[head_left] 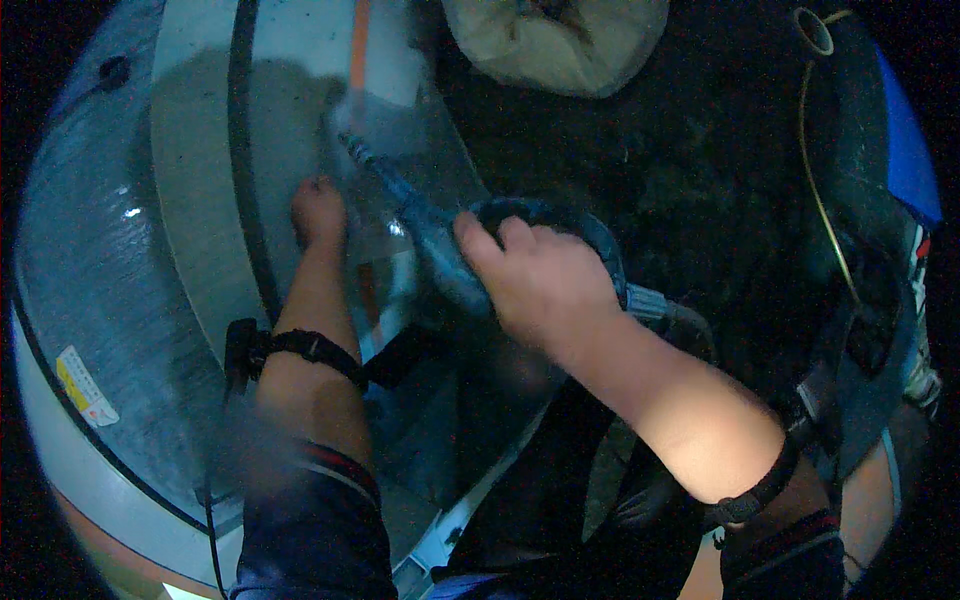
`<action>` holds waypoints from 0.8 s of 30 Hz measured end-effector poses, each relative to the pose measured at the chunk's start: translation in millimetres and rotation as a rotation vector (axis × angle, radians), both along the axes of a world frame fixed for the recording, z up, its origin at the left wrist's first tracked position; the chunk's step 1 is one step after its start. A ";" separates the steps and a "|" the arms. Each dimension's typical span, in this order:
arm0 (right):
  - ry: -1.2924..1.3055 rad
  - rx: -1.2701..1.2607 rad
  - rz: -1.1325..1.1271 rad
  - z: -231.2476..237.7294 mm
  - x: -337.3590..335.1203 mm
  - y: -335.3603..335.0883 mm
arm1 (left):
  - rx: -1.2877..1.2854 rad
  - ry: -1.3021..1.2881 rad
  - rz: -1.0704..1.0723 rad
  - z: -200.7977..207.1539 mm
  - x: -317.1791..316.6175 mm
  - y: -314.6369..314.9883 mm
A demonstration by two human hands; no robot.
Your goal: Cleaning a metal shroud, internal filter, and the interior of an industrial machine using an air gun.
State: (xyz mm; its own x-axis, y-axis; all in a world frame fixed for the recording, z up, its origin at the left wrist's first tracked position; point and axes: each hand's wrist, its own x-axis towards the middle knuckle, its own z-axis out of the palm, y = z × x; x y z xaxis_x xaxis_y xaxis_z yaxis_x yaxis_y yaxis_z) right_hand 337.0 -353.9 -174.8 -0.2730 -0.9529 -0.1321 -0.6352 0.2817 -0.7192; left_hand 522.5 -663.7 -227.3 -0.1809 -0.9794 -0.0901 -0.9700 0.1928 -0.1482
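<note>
My right hand (pixel 555 285) is wrapped around the handle of a dark bluish spray gun (pixel 435 245) with a looped grip. Its thin ribbed nozzle points up and left, the tip close to a pale panel (pixel 290 110). Whitish haze hangs around that tip. A ribbed connector (pixel 648 302) and hose leave the gun behind my wrist. My left hand (pixel 320 212) is closed in a fist against the panel, left of the nozzle. What it holds, if anything, is hidden. An orange stripe (pixel 360 45) runs along the panel.
A dark strip (pixel 240 130) divides the panel from a bluish-grey curved surface (pixel 110 260) with a yellow and white label (pixel 87 385). A cream bag-like object (pixel 560 45) lies at the top. At right are a yellowish cord (pixel 825 200) and a blue sheet (pixel 908 150). The scene is dim.
</note>
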 end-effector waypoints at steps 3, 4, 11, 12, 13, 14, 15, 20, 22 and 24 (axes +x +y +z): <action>0.006 0.001 0.007 -1.5 -3.5 -1.8 | -0.077 0.025 -0.023 5.3 -7.5 6.9; 0.008 0.025 -0.014 -5.4 -6.8 -2.5 | -0.076 0.026 -0.022 5.4 -9.8 11.2; -0.002 -0.046 0.003 -1.4 -4.6 9.8 | -0.003 0.011 -0.033 2.5 -8.1 13.0; -0.069 0.041 0.030 -4.4 -5.5 11.0 | -0.006 -0.015 -0.033 2.7 -9.5 13.2; -0.135 0.129 0.056 -8.8 -6.1 12.5 | -0.006 -0.016 -0.035 1.9 -10.5 14.7; -0.115 0.115 -0.007 -21.5 -3.5 17.5 | -0.034 0.002 -0.050 0.8 -11.5 16.4; -0.115 0.114 -0.007 -26.3 -2.0 22.0 | -0.064 0.022 -0.064 -2.3 -9.6 16.9; -0.087 0.012 0.072 -30.8 14.5 29.4 | -0.052 -0.010 0.036 -3.1 10.3 -0.1; -0.079 0.045 0.103 -37.5 13.7 25.8 | -0.062 -0.030 0.111 -6.8 14.7 1.9; -0.120 0.180 0.020 -46.7 12.2 16.6 | -0.049 0.048 0.006 -7.8 20.9 5.0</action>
State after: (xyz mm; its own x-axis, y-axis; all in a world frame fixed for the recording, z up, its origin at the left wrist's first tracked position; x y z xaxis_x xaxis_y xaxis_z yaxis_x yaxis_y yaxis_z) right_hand 349.2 -337.3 -221.5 -0.2264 -0.9160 -0.3311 -0.5546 0.4007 -0.7293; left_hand 543.4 -658.7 -235.1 -0.1783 -0.9834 -0.0331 -0.9773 0.1809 -0.1102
